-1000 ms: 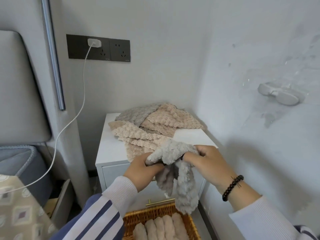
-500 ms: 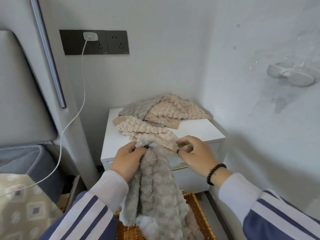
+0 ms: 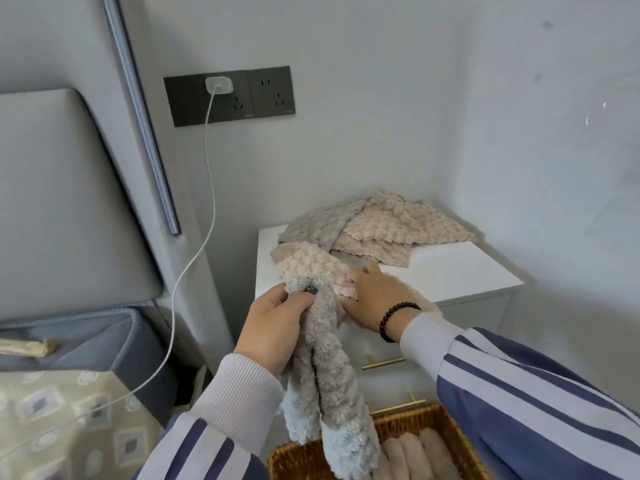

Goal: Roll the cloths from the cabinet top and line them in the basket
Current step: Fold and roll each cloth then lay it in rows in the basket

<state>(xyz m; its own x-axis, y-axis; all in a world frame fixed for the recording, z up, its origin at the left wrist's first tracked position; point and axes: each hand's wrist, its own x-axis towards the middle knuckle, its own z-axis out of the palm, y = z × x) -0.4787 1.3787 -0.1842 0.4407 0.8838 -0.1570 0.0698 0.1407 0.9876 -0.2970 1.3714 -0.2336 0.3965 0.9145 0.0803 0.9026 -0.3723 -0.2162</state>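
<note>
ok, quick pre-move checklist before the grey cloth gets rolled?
1. Grey cloth held: ok, left hand grips its top corner.
2. Cloth spread flat for rolling: not ok, it hangs bunched over the basket.
3. Right hand free to help: not ok, it rests on the beige cloth at the cabinet top front edge.
4. Room in the basket: cannot tell, rolled cloths line the visible part, the rest is cut off or covered.
5. Cloths remaining on the cabinet: ok, the pile is within view.

pale grey walls (image 3: pixel 346 140), dark socket panel (image 3: pixel 229 95) with white charger (image 3: pixel 217 85), padded headboard (image 3: pixel 59 202).
</note>
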